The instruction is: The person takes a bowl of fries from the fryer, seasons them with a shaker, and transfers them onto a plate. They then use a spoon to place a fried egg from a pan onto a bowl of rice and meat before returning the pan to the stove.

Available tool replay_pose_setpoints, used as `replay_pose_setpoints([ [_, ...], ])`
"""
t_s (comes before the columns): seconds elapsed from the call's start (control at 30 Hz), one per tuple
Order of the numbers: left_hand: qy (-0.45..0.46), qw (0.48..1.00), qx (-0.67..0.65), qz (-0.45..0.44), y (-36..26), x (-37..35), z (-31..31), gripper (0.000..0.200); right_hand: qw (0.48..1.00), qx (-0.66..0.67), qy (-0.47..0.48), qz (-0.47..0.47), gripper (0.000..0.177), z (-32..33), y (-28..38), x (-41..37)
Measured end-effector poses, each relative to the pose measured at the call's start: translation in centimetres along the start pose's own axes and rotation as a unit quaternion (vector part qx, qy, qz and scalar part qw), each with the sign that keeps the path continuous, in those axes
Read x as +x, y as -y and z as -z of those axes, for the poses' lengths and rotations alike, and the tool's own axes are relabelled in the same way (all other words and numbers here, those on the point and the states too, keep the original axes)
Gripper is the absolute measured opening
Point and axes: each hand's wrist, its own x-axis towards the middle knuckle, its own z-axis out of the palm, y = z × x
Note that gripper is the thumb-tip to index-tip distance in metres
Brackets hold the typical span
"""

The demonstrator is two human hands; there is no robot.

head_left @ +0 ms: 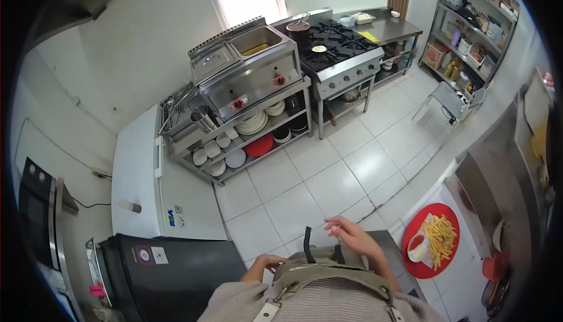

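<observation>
My right hand [350, 237] is raised in front of my body, its fingers loosely bent and apart, with nothing visible in it. My left hand [272, 261] is low at the side of my olive apron [346, 257]; its fingertips are partly hidden there. Black straps stick up from the apron between my hands. To the right of my right hand, a red plate [415, 237] rests on a pale counter. It bears French fries [440, 240] on paper and a small white dish [418, 254] with red sauce.
Ahead stand a deep fryer [258, 78] and a gas stove [349, 75] with a pot [298, 30]. Plates [252, 124] are stacked under the fryer. A white chest freezer [138, 163] and a dark fridge [193, 269] are left. A grey chair [443, 102] stands by the shelves [469, 29].
</observation>
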Motion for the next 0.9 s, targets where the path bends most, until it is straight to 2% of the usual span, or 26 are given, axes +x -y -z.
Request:
replay_pose_setpoints([
  [0.07, -0.039, 0.997, -0.045, -0.042, 0.9, 1.1, 1.8, 0.067, 1.000, -0.002, -0.008, 0.006, 0.032, 1.0, 0.5, 4.4],
  [0.17, -0.066, 0.990, -0.115, -0.048, -1.0, -1.2, 3.0, 0.071, 1.000, 0.006, -0.015, 0.020, 0.031, 3.5, 1.2, 10.9],
  [0.2, -0.128, 0.980, -0.135, -0.064, -0.9, -0.2, 3.7, 0.060, 0.999, 0.022, -0.032, 0.027, 0.031, 4.7, 1.6, 13.2],
  [0.23, -0.130, 0.978, -0.148, -0.069, -0.8, 0.6, 4.7, 0.060, 0.998, 0.039, -0.046, 0.037, 0.031, 5.8, 1.7, 15.6],
  [0.33, -0.224, 0.938, -0.210, -0.160, -1.5, 1.7, 6.8, 0.055, 0.998, 0.055, -0.031, 0.011, 0.032, 9.3, 1.8, 23.4],
  [0.43, -0.297, 0.890, -0.265, -0.224, -6.7, 0.8, 11.1, 0.051, 0.999, 0.041, -0.034, -0.009, 0.029, 11.5, 4.1, 33.0],
  [0.47, -0.348, 0.904, -0.110, -0.223, -8.5, 1.3, 14.0, 0.048, 0.996, -0.035, -0.042, 0.069, 0.027, 11.7, 4.8, 37.0],
  [0.5, -0.389, 0.896, 0.051, -0.209, -9.5, 1.2, 15.9, 0.045, 0.982, -0.105, -0.053, 0.146, 0.025, 11.4, 5.9, 40.3],
  [0.57, -0.431, 0.879, 0.015, -0.201, -12.5, -0.8, 19.5, 0.045, 0.962, -0.146, -0.030, 0.229, 0.020, 9.7, 11.7, 47.2],
  [0.63, -0.485, 0.854, -0.044, -0.184, -15.2, -1.5, 21.1, 0.045, 0.916, -0.170, -0.035, 0.362, 0.015, 7.4, 15.1, 55.3],
  [0.67, -0.486, 0.853, -0.060, -0.181, -16.1, -1.1, 21.3, 0.045, 0.908, -0.202, -0.020, 0.367, 0.014, 6.2, 17.2, 59.2],
  [0.73, -0.570, 0.789, -0.119, -0.195, -17.1, -0.6, 22.5, 0.044, 0.891, -0.235, -0.010, 0.389, 0.013, 3.1, 20.7, 66.6],
  [0.77, -0.572, 0.787, -0.130, -0.191, -17.2, 0.0, 23.2, 0.044, 0.883, -0.238, -0.016, 0.405, 0.014, 1.3, 22.0, 70.2],
  [0.87, -0.525, 0.791, -0.159, -0.270, -16.2, 3.0, 24.1, 0.043, 0.851, -0.297, -0.041, 0.431, 0.013, -3.7, 23.8, 81.4],
  [0.9, -0.506, 0.801, -0.147, -0.284, -15.7, 3.2, 24.9, 0.042, 0.850, -0.362, -0.059, 0.379, 0.017, -5.3, 24.4, 84.1],
])
